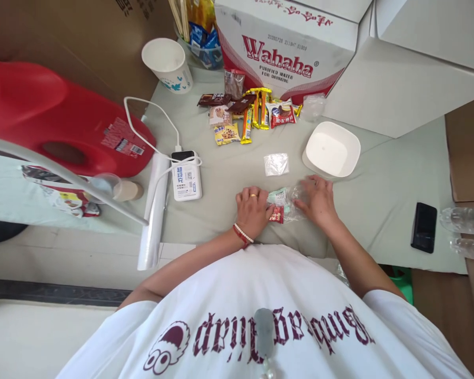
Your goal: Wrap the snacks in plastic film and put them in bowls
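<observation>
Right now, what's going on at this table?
A person works with both hands at the near edge of the table. The left hand is curled against small red and green snack packets. The right hand lies flat on a clear plastic bag next to them. A white bowl sits just beyond, and a pile of snacks lies further back.

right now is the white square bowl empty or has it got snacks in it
Empty: the white bowl shows only its bare white inside; the snack packets lie apart on the cloth.
</observation>
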Demonstrator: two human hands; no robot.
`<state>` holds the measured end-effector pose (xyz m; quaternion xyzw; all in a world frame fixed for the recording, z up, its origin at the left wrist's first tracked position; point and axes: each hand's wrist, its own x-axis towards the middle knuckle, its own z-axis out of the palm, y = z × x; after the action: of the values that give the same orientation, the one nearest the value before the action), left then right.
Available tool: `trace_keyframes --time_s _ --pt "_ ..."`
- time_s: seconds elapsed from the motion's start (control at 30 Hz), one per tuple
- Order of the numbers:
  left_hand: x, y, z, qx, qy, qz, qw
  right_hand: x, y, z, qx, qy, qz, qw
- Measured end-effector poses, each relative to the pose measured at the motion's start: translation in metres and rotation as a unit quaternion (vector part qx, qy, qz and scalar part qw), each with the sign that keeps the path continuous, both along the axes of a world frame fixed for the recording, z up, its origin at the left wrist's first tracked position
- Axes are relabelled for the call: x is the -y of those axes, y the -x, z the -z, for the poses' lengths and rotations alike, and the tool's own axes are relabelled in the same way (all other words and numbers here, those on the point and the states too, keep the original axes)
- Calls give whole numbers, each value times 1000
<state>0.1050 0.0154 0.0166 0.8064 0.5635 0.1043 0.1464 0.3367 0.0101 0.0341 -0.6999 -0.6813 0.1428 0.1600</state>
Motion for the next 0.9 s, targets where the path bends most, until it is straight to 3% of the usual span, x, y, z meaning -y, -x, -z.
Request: trace_keyframes --time_s 0.1,0.3,0.47,0.57,0.67,0.8,0.9 --pt "-4 1 1 21 -5 -29 999 11 4 -5 49 19 -50 997" --pt "-6 -7 -5 27 96 -18 995 37 56 -14 -26 101 -63 993" --pt "-7 -3 -17 183 150 -68 969 34 86 -3 -185 36 -72 979" --pt "-7 9 -26 358 207 -76 907 35 83 -2 -296 22 -74 952" --pt "-2 19 -36 490 275 -35 826 39 79 -3 -387 42 -20 921" --pt "5 17 -44 537 317 64 779 44 75 -6 -427 55 88 898" --pt "4 10 -42 562 365 112 734 44 65 -9 -436 48 110 892"
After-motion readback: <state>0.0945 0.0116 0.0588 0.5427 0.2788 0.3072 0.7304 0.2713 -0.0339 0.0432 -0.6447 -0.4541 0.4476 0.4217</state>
